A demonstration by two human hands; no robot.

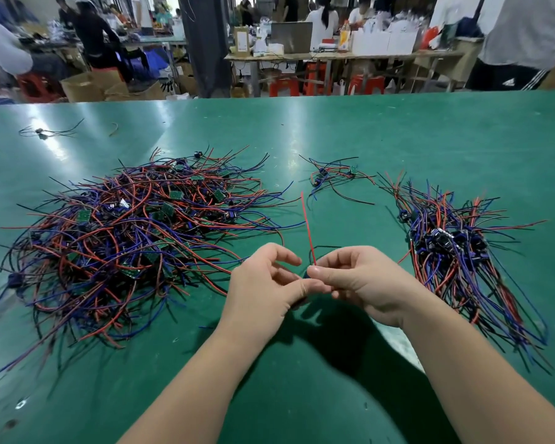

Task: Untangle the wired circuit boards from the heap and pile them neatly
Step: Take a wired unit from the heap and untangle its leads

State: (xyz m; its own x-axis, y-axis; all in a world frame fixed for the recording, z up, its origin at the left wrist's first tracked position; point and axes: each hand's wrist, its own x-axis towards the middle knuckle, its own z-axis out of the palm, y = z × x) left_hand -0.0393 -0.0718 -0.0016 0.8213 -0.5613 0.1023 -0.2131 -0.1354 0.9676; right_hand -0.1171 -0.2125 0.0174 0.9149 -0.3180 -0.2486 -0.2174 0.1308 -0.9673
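A big tangled heap (135, 232) of small green circuit boards with red, blue and black wires covers the left of the green table (398, 129). On the right lies a tidier pile (455, 251) with its wires running roughly one way. My left hand (263, 283) and my right hand (359, 280) meet above the table's middle, both pinching one wired circuit board (304, 276), which is mostly hidden between the fingertips. Its red wire (307, 229) sticks straight up and away from my right fingers. A black wire curls out just behind them.
A small loose cluster (334, 176) of a few wired boards lies behind my hands. A stray black wire (45, 132) rests at the far left. Beyond the table's far edge stand workbenches, red stools, cardboard boxes and several people.
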